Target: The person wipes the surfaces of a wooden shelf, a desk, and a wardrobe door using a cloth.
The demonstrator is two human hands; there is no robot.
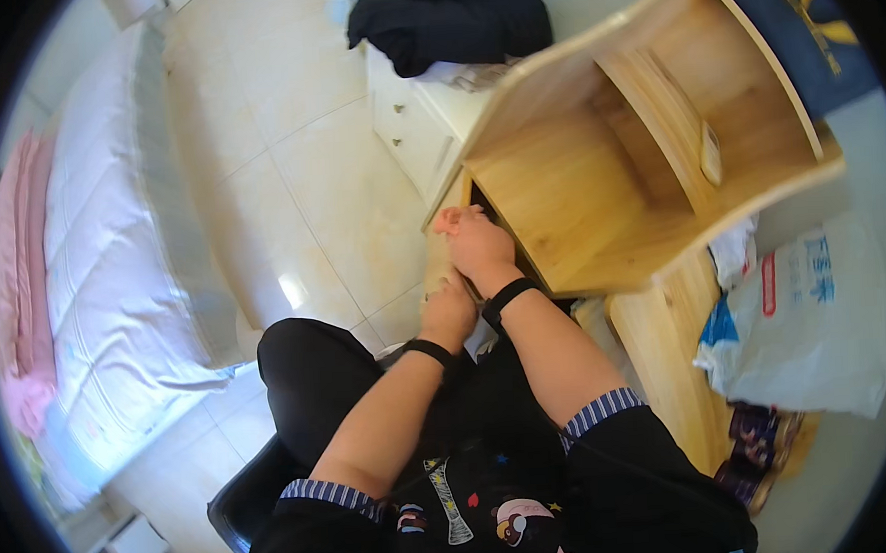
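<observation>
Both my hands are at a light wooden drawer front (440, 265) below the cabinet's open compartment. My right hand (482, 246) lies across the panel's top edge, fingers curled over it. Closer to me, my left hand (447, 314) is closed at the near end of the same panel, its thumb side along the edge. A narrow dark gap (478, 197) shows between the panel and the wooden cabinet (570, 210), so the drawer stands slightly pulled out. Its inside is mostly hidden by my right hand and wrist. Each wrist wears a black band.
A small white object (710, 152) rests on the cabinet's shelf. White plastic bags (811, 317) and dark packets (758, 450) lie at the right. Beyond the cabinet is a white drawer unit (410, 128) under black clothing (455, 21). A bed (110, 234) stands at the left.
</observation>
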